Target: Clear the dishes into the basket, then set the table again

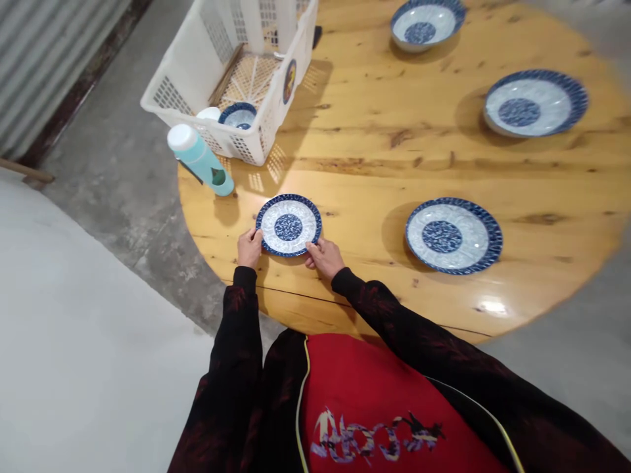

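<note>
1. Plate (288, 226), blue/white: btwn L & R fingertips, at near L part of wooden tbl (355, 164). Pattern side up, facing the person. Round, so no long axis or pointing end; looks approx. level. Can't tell if it's fully resting on tbl or slightly raised.
2. L hand (250, 249): grasping plate's L rim, thumb at the edge, other fingers bent & partly hidden. Forearm in dark sleeve runs nearly straight fwd, fingers pointing away from body.
3. R hand (325, 259): pinching plate's near-R rim, thumb on top, other fingers curled below. Forearm comes in diagonally from lower R, so fingers point fwd & L.
4. Dish (453, 236), same pattern: R of R fingers, well apart, sitting on tbl.
5. Bottle (202, 161), pale blue w/ white cap: upright, just beyond L fingers & to their L, nr tbl edge.
6. White crate (236, 146): beyond L fingers, past bottle. Small bowl (239, 117) inside at its near end, plus thin stick (227, 75) further back.
7. Wide bowl (536, 105): far R of R fingers, further out than dish.
8. Far bowl (428, 25): furthest out, fwd & R of R fingers.
</note>
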Tool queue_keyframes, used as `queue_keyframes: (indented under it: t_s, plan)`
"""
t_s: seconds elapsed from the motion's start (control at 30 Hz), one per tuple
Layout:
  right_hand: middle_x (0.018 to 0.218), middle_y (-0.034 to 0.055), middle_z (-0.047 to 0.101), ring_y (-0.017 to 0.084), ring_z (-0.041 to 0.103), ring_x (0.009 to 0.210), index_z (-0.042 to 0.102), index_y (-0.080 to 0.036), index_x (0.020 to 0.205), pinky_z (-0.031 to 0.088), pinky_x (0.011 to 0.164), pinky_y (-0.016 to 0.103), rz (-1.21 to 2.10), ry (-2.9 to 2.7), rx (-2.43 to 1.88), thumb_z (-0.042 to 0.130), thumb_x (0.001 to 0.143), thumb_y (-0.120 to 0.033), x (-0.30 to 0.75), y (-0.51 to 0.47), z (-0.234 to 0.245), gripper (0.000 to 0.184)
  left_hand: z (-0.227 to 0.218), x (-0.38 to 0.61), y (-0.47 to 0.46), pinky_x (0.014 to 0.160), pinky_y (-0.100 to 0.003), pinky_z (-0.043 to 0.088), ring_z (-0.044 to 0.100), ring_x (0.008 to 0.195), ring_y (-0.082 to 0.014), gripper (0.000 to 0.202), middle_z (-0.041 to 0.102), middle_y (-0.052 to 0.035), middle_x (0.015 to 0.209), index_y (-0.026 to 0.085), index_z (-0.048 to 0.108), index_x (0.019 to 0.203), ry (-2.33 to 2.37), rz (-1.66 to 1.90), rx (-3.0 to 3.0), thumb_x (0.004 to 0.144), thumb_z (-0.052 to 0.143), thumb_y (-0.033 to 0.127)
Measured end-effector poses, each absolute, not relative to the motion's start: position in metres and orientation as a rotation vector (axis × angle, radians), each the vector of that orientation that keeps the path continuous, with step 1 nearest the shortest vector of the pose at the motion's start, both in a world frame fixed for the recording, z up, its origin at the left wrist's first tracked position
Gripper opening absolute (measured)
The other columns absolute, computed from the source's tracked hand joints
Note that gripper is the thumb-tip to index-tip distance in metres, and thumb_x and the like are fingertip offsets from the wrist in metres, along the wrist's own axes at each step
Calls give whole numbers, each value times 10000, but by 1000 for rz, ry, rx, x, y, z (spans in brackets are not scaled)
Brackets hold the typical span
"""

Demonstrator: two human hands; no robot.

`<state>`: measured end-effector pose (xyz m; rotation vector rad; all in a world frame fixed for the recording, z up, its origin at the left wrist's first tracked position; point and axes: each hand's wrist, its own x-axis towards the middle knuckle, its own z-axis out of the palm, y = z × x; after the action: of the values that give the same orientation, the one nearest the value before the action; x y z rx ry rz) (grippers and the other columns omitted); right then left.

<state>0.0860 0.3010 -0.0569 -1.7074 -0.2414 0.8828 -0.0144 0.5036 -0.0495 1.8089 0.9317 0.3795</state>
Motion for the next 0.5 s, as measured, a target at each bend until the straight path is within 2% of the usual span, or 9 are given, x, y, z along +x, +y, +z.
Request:
queue_keyframes:
  t_s: [0.23,0.4,0.5]
  plan:
    - [623,27,681,131,641,477,568,-184,778,536,436,219,875,-189,-1586,685,786,-672,72,276,-58,502,-50,-25,494,630,-220,351,384,675,-119,350,387,41,658,213,407,686,895,464,1788,949,480,432]
    - [629,22,679,130,631,473,597,-170,842,545,439,234,862,-139,-1567,712,737,-708,65,260,-61,560,-53,-27,487,689,-235,374,426,702,-134,364,423,28,669,216,404,680,917,487,1809,983,414,417]
    - [628,22,681,132,635,477,602,-169,843,543,437,233,852,-131,-1591,723,728,-701,64,258,-61,557,-54,-27,482,729,-244,386,477,741,-152,317,488,12,692,210,453,686,928,467,1895,959,483,369]
